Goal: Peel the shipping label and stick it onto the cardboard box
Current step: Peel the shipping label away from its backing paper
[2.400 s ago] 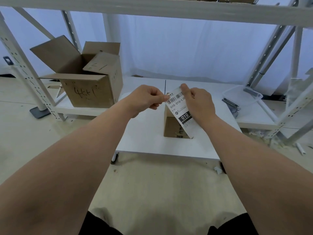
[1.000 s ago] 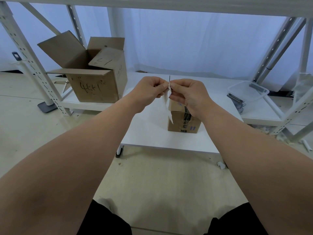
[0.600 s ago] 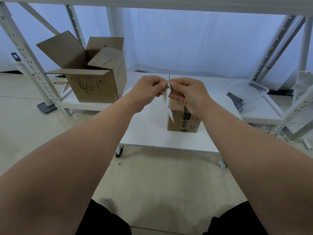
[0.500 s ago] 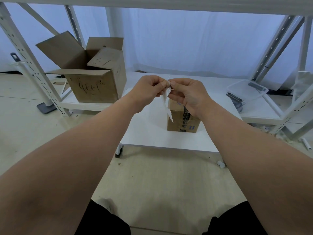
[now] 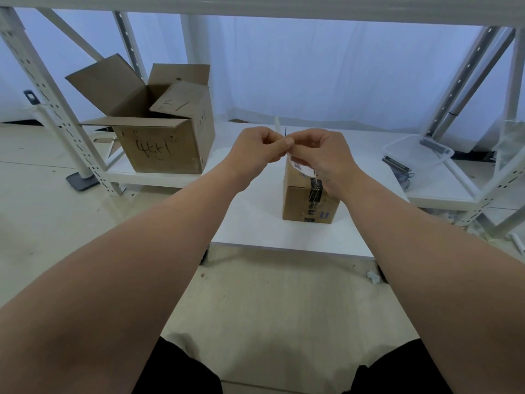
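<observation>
The 2 hands meet above the white worktop (image 5: 255,231). The left hand (image 5: 257,150) has its fingers (image 5: 286,142) curled, thumb and forefinger pinching the shipping label (image 5: 299,166). The right hand (image 5: 322,155) clamps the same label, which hangs just over the small cardboard box (image 5: 298,201). Farther left, an open carton (image 5: 162,146) sits on a low shelf (image 5: 159,178); far right is a clear tub (image 5: 422,164).

A pale floor (image 5: 270,308) runs under a low white surface (image 5: 255,223). White perforated shelving uprights (image 5: 55,103) stand left and right (diagonal braces (image 5: 71,34) too), and a far white curtain (image 5: 312,66) glows with soft bluish light.
</observation>
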Demonstrator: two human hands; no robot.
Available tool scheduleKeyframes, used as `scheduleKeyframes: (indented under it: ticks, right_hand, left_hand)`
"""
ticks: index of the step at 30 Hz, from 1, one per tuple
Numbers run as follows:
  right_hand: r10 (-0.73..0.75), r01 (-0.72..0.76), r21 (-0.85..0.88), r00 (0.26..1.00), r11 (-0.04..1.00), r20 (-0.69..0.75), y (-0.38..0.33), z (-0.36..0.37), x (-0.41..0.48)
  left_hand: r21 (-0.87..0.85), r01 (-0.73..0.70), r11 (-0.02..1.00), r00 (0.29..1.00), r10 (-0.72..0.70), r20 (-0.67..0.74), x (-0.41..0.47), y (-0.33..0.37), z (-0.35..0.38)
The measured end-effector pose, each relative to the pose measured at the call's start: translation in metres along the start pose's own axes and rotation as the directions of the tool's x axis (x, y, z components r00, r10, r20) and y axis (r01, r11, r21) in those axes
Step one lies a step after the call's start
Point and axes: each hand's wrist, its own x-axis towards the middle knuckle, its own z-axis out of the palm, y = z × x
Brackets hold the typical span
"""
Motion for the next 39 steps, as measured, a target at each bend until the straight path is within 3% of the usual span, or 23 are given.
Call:
scheduleKeyframes:
  ticks: [7,17,28,32,35,39]
  right_hand:
    - [-0.008,0.011,-0.087,0.999,0.996,0.036,0.000,0.000,0.000]
    - [0.009,-0.008,-0.081,1.000,0.997,0.009,0.001,-0.002,0.000]
    - [-0.049,0.051,-0.072,0.998,0.996,0.037,0.001,0.000,-0.001]
    - [-0.041,0.045,-0.099,0.998,0.994,0.045,0.003,0.001,0.000]
    - [-0.011,0.014,-0.091,0.999,0.996,0.039,0.002,0.003,-0.001]
    - [0.058,-0.038,-0.337,0.997,0.941,0.048,0.004,-0.001,0.000]
  left_hand:
    - [-0.042,0.056,0.998,0.998,-0.057,-0.018,0.000,-0.001,-0.003]
    - [-0.034,0.027,0.999,0.998,-0.025,0.064,-0.001,-0.005,-0.004]
    - [-0.053,-0.008,0.999,1.000,0.009,0.024,-0.002,-0.003,-0.003]
    - [-0.012,-0.023,1.000,1.000,0.023,0.013,-0.003,-0.004,-0.003]
    - [0.149,-0.049,0.988,0.996,0.038,0.080,-0.005,-0.003,-0.005]
    - [0.228,-0.068,0.971,0.982,0.025,0.186,-0.007,0.000,-0.011]
